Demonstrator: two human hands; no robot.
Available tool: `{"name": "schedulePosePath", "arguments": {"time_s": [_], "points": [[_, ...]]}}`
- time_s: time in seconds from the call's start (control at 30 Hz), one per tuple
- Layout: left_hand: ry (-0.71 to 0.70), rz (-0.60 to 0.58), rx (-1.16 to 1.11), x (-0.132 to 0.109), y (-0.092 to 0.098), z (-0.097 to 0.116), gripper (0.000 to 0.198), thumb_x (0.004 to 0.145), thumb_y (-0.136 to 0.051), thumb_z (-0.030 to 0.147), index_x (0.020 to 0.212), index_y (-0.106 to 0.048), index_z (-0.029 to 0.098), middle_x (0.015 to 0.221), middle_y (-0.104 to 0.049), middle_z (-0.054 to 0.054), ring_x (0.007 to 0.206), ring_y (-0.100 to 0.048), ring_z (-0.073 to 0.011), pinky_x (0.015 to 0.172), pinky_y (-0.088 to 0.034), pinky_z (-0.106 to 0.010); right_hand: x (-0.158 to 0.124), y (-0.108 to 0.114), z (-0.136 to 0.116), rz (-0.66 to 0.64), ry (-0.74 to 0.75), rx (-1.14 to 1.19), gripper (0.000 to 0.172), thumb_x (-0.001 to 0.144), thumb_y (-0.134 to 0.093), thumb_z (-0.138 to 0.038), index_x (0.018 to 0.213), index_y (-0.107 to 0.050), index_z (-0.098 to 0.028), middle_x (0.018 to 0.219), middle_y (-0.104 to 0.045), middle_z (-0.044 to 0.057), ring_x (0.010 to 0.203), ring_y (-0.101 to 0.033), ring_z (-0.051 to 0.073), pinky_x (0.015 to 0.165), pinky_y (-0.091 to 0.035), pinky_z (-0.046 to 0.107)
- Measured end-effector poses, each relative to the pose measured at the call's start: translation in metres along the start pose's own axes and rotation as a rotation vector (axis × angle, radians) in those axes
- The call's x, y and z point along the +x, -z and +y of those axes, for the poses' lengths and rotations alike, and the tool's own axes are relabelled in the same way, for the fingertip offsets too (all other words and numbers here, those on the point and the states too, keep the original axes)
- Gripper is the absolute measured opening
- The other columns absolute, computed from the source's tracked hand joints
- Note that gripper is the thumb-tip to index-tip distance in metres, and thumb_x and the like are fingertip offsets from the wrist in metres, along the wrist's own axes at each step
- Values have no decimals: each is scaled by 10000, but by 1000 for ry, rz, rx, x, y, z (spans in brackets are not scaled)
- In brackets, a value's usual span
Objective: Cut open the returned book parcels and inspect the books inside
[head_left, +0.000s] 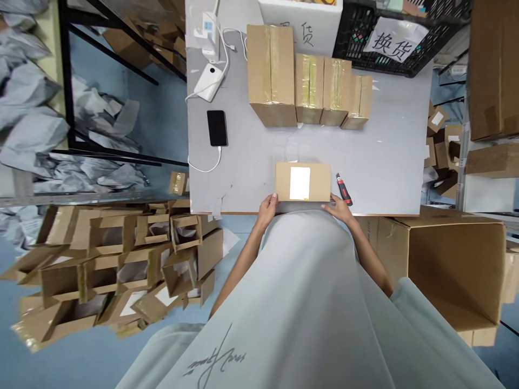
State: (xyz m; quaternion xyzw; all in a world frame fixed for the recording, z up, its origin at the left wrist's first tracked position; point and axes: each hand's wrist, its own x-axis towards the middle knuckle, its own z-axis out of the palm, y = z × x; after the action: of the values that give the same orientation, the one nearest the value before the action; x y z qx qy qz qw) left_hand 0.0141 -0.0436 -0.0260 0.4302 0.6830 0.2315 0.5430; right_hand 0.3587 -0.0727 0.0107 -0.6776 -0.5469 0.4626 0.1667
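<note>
A small closed cardboard box point(283, 182) with a blank-looking white label point(299, 182) is at the front edge of the table, close to my body. My left hand point(267, 208) grips its lower left corner, fingers curled against the side. At the lower right corner my right hand point(339, 208) holds the box, its thumb stretched along the near side. Just beyond that hand lies a red and black utility knife point(344, 189) on the table.
Several taped cartons point(271, 70) stand in a row at the back of the grey table point(251, 162). Behind them are a white bin point(300, 27) and a black crate point(352, 38). A phone point(217, 128) charges at left. Opened boxes point(105, 265) pile up left; a large open carton point(454, 270) stands right.
</note>
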Motion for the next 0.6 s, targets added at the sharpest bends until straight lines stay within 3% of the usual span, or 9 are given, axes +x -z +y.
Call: {"name": "schedulePosePath", "arguments": {"time_s": [0.13,0.27,0.4,0.6], "points": [[-8,53,-19,1,5,13,737,1078,-450,820,1229,-753,165,1092,-827,-140,1032,-815,-276,983,-681,-433,6,6,-9,22,-18,115,676,966,-753,-628,1491,-744,-203,1410,-808,159,1254,-784,329,1110,-666,538],[-154,148,8,7,19,38,579,1046,-641,704,1256,-806,191,1272,-802,-132,1204,-772,-276,1051,-661,-416,15,21,-28,134,51,168,714,1018,-641,-756,1442,-773,-198,1360,-780,167,1221,-781,326,1095,-681,522],[-267,216,31,10,31,60,498,1006,-741,582,1281,-838,179,1218,-790,-117,1140,-785,-268,1048,-669,-418,24,38,-51,208,140,83,702,1081,-542,-797,1309,-840,-204,1200,-786,151,1164,-769,332,1089,-672,517],[-255,247,39,15,31,58,433,1003,-754,527,1250,-863,189,1170,-819,-105,1069,-787,-276,1052,-666,-441,33,41,-54,201,164,24,692,1092,-517,-794,1247,-861,-214,1123,-810,134,1102,-784,325,1059,-664,496]]}}
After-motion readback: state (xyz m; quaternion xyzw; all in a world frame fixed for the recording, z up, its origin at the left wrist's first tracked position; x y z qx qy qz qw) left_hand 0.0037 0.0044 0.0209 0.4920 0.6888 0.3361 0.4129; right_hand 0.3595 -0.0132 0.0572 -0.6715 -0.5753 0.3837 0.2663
